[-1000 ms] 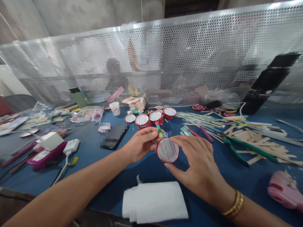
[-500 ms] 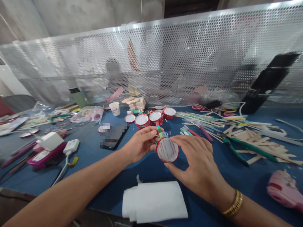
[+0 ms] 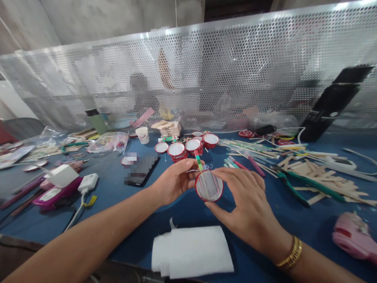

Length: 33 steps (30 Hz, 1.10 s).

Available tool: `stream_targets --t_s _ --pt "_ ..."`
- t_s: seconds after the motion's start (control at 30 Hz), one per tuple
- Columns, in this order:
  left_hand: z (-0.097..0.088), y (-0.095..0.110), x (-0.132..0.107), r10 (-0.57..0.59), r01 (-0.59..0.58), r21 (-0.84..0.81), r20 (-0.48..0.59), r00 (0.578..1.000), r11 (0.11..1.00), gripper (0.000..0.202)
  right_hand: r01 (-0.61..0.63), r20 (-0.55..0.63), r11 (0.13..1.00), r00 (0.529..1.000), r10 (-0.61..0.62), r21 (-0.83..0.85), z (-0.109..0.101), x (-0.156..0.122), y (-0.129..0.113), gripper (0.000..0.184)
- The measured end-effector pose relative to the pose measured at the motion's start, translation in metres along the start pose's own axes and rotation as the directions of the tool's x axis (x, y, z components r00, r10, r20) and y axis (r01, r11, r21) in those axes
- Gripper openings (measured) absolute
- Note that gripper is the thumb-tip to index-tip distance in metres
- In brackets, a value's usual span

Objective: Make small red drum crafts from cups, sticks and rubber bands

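Observation:
A small round drum (image 3: 209,185) with a red rim and a pale, see-through-looking face is held up above the table. A stick (image 3: 198,160) with green, white and red bands juts from its top edge. My right hand (image 3: 246,198) grips the drum by its rim, thumb below and fingers above. My left hand (image 3: 176,180) is at the drum's left side, its fingers curled with their tips by the rim and the stick's base; part of them is hidden. Bluish thread (image 3: 208,167) shows behind the rim. Similar red-rimmed drums (image 3: 176,150) stand stacked beyond my hands.
A folded white cloth (image 3: 193,251) lies near the front edge. Right are green-handled pliers (image 3: 294,191), wooden sticks (image 3: 330,179) and a pink tool (image 3: 353,235). Left are a phone (image 3: 144,171) and a white charger (image 3: 62,175). A perforated metal screen (image 3: 188,78) stands behind.
My left hand's fingers have loosened a little, with the thumb shifted up. The drum has moved very slightly right in my right hand's grip.

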<state>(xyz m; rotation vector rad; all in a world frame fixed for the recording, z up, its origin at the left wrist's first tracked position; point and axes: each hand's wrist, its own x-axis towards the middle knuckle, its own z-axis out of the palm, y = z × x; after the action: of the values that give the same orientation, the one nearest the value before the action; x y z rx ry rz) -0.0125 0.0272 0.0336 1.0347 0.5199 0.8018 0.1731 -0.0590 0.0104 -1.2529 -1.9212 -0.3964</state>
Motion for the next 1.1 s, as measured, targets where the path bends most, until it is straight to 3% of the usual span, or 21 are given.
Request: stream_targets --t_s 1.1 --pt "-0.0012 -0.0023 0.0009 0.006 -0.006 -0.006 -0.011 1.000 1.000 0.025 -0.044 -0.008 0.999 0.999 0.044 -0.014 0.0021 -0.0016 0.0027 0.057"
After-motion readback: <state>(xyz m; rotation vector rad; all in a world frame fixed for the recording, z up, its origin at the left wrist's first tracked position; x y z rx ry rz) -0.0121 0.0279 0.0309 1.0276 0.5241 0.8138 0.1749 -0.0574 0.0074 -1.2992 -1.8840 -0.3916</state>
